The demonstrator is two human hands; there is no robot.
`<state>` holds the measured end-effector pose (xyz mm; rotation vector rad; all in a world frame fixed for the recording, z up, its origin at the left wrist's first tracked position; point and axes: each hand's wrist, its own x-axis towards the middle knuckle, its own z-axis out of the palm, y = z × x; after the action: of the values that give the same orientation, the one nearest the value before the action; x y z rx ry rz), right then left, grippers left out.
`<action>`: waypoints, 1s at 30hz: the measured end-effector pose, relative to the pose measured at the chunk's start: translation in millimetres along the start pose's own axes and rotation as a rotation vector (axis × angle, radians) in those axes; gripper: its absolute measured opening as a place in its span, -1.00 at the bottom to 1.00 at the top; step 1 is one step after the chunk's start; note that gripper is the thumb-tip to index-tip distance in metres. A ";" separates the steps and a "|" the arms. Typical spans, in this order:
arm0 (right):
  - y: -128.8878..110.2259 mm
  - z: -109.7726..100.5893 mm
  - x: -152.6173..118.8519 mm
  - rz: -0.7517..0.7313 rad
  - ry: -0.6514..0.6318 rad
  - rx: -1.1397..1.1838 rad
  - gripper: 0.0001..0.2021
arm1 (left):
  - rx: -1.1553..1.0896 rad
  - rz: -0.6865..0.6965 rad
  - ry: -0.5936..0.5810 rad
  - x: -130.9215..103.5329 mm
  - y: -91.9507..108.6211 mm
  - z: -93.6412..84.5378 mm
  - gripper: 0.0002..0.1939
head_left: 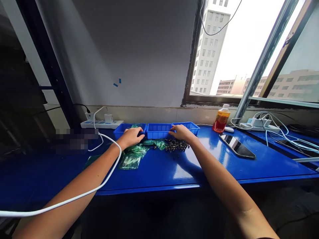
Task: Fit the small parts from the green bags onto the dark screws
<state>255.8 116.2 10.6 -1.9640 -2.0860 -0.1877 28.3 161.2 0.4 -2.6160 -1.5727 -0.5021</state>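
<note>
Three blue plastic bins stand in a row by the wall: a left bin [118, 133], a middle bin [158, 134] and a right bin [193, 129]. My left hand [131, 136] reaches across the front of the left bin, its thumb and fingers apart near the right corner. Closed fingers of my right hand [181, 132] meet at the adjoining walls of the middle and right bins; the exact contact is partly hidden. Small green plastic bags [132, 159] with pale contents lie under and beside my left hand. A pile of small dark parts [175, 145] lies below my right hand.
A white cable [111, 172] passes over my left forearm. Power strips stand left [102, 124] and right [264, 126] along the wall. A phone [236, 146] and a red-orange drink bottle [221, 119] are on the right of the blue table [159, 176].
</note>
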 end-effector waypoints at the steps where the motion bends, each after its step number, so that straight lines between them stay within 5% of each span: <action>1: -1.1 -0.1 -0.4 0.007 0.004 0.002 -0.73 | 0.001 0.000 0.013 -0.1 -0.3 1.0 -0.75; 8: -4.4 3.9 0.7 0.063 0.033 0.019 -0.72 | 0.089 0.065 0.137 -10.0 19.1 -4.7 -0.71; 15: 1.5 5.6 0.4 0.070 0.070 0.026 -0.71 | 0.212 -0.010 -0.103 -19.4 45.5 -0.1 -0.69; 30: 2.4 7.8 0.1 0.066 0.071 0.013 -0.71 | 0.171 -0.036 -0.105 -14.1 29.4 0.8 -0.58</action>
<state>257.3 118.6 2.9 -1.9851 -1.9706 -0.2265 48.0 135.2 -0.9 -2.5274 -1.6165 -0.2237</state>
